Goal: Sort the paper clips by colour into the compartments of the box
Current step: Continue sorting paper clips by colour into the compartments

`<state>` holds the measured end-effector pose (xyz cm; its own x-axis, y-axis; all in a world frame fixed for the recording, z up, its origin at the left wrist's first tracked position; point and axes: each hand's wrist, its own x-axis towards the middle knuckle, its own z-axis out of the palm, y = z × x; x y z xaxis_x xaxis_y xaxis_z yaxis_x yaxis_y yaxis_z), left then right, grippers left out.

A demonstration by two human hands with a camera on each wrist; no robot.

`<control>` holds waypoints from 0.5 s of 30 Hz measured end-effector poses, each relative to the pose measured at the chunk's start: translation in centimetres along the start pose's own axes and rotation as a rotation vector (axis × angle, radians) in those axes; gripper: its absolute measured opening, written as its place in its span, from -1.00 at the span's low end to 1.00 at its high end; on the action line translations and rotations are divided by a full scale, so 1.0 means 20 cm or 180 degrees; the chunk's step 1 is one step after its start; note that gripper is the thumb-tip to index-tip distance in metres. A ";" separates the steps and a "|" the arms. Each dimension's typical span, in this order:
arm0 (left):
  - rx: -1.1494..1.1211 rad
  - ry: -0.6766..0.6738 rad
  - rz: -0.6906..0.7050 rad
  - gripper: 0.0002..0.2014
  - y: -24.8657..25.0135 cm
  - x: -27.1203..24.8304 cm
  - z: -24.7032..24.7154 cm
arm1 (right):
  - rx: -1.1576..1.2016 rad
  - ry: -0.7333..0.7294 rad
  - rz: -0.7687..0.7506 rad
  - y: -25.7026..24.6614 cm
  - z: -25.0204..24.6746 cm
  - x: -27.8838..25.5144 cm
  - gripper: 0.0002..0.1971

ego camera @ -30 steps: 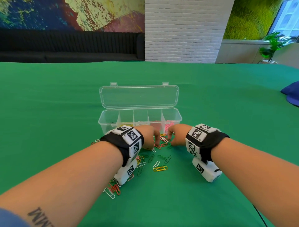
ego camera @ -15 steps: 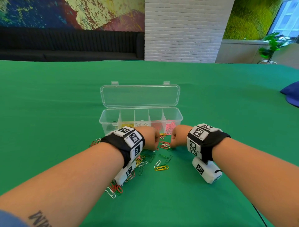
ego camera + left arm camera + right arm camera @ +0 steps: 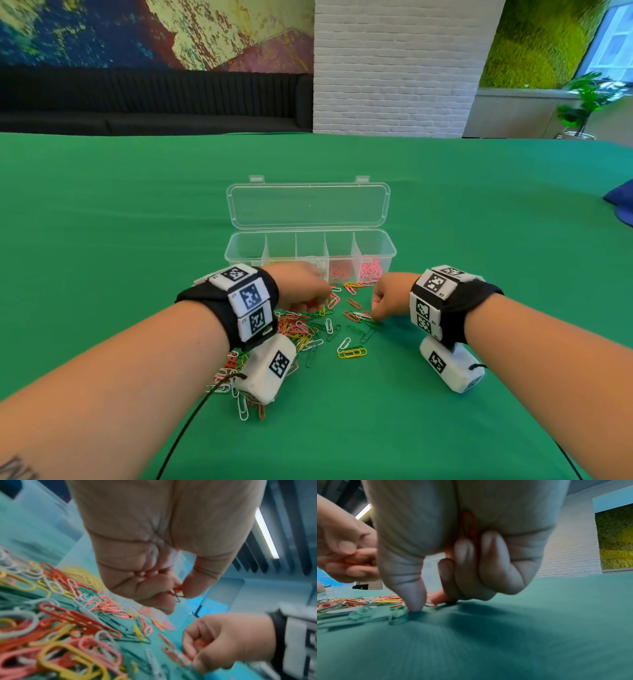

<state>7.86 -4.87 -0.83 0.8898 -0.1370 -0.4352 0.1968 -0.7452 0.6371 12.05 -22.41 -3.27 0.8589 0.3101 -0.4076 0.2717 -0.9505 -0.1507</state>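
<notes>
Gathering reds looks to be the step: the left hand (image 3: 154, 555) pinches red clips (image 3: 176, 594), the right hand (image 3: 462, 545) palms one (image 3: 469, 523) while picking at the counter (image 3: 342, 438) pile, so next both must reach to 12 o'clock, to the box (image 3: 310, 255) compartment holding reds.

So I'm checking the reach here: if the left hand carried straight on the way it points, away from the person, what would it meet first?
Most likely the near wall of the clear compartment box, just beyond the left hand, which pinches red paper clips. Depth is hard to judge; a few loose clips lie between.
</notes>
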 end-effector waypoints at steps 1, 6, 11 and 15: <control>-0.0349 -0.0022 -0.0028 -0.80 0.00 -0.01 -0.01 | -0.0025 0.0011 0.0019 0.00 0.00 0.00 -0.83; -0.0990 0.0053 -0.0132 -0.80 -0.01 -0.04 -0.05 | -0.0008 0.0063 0.0078 -0.01 0.01 -0.05 -0.72; -0.1002 -0.0074 -0.0205 -0.69 -0.01 -0.06 -0.02 | 0.0718 0.0245 0.0196 -0.01 -0.04 -0.10 -0.71; -0.0695 -0.0085 -0.0374 -0.77 0.01 -0.05 0.00 | 0.1585 0.0359 0.0239 0.02 -0.05 -0.11 -0.67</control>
<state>6.96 -4.94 -0.26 0.8450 -0.0771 -0.5291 0.3851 -0.5987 0.7023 10.64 -23.41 -1.59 0.9170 0.2113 -0.3384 -0.0087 -0.8374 -0.5465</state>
